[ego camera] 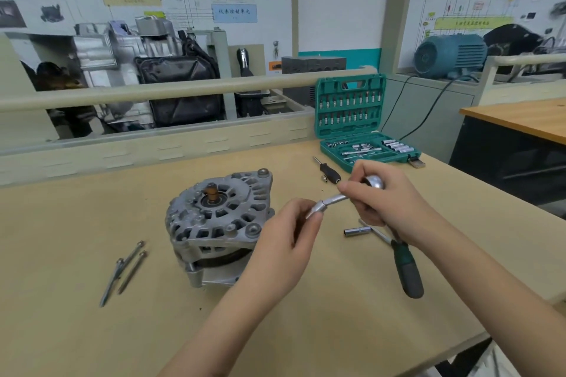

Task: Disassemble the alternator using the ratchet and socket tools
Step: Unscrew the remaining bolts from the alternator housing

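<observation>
Both hands, left (286,234) and right (384,202), grip the ratchet (375,183) above bare bench beside the alternator (219,223).

Silver finned alternator (219,220) on tan workbench (76,300); left hand (286,239) and right hand (382,202) gripping chrome ratchet (337,199); open green socket case (361,128) behind.

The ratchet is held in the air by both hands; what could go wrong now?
The socket, only pinched by the left hand, may slip off the ratchet and roll across the table. The three loose long bolts lie near the alternator and could be knocked away when it is turned.
</observation>
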### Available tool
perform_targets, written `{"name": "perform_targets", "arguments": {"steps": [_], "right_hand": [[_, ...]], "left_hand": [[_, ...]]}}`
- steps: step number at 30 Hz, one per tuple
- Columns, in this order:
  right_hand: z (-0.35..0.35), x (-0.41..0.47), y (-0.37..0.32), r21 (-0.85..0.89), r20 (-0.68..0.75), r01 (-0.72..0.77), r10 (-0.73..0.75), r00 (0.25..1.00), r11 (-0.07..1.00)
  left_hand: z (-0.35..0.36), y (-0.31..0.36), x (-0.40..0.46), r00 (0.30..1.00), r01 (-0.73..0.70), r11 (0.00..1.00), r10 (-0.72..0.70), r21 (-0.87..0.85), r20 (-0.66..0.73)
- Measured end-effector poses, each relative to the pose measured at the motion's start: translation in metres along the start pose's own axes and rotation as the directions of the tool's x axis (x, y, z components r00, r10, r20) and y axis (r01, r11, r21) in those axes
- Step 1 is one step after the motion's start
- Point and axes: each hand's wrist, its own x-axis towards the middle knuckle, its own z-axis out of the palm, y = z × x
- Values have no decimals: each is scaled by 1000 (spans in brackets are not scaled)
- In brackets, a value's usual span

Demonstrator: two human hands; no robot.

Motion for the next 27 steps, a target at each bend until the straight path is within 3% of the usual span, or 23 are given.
{"name": "perform_targets", "arguments": {"steps": [3, 7, 12, 20, 24, 27], "right_hand": [[5, 3, -10, -65, 75, 26, -21, 997, 998], [10, 8, -24, -174, 179, 95, -64, 982, 980], [17, 11, -36, -241, 346, 114, -24, 938, 964], [59, 16, -34, -133, 269, 190, -149, 951, 973], [84, 26, -40, -270, 249, 258, -191, 949, 928], [105, 41, -51, -448, 331, 363, -226, 916, 817]], "left_hand": [[-5, 7, -6, 998, -65, 994, 67, 84, -20], [-15, 10, -12, 998, -42, 996, 45, 75, -33], [-31, 16, -17, 1000, 18, 997, -16, -77, 24], [-62, 20, -18, 983, 157, 958, -174, -239, -51], [-96, 16, -14, 970, 240, 956, -243, -169, 6], [-123, 5, -14, 963, 243, 969, -247, -49, -103]]}}
